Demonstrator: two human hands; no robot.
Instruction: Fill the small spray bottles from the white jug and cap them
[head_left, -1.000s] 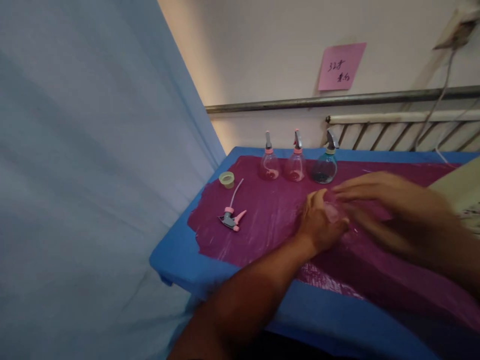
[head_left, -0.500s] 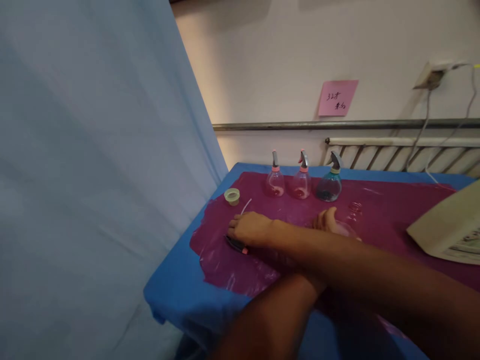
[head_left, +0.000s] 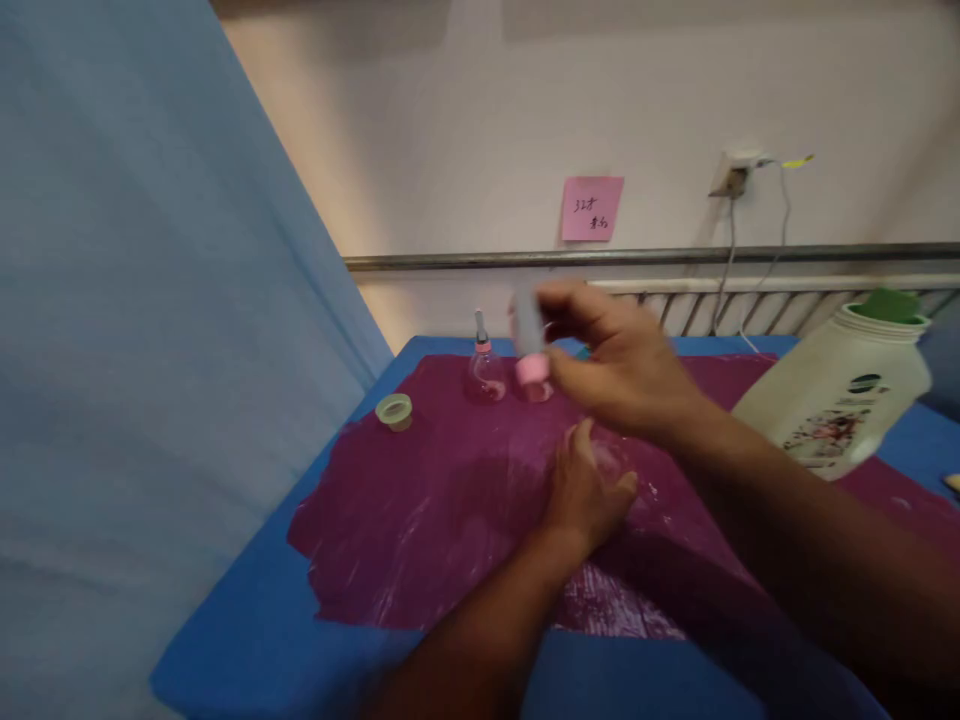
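My right hand (head_left: 622,350) is raised over the middle of the table, its fingers closed on a spray head (head_left: 531,335) with a grey trigger part and a pink collar, blurred by motion. Below it, my left hand (head_left: 589,495) curls round a clear bottle (head_left: 611,460) low on the purple plastic sheet (head_left: 420,500); the fingers partly cover the bottle. A clear spray bottle (head_left: 487,378) with a pink collar and some reddish contents stands behind to the left. Just under the held spray head shows the base of another spray bottle (head_left: 536,392), mostly covered.
A pale green cup-like piece (head_left: 394,410) lies at the left of the sheet. At the right is a large cream jug (head_left: 840,390) with a green piece at its mouth. A blue curtain (head_left: 150,350) hangs on the left; a pink note (head_left: 591,208) is on the wall.
My right hand has picked up the spray head from the left of the sheet and brought it up and right. The left hand stays at the clear bottle. The view has turned right.
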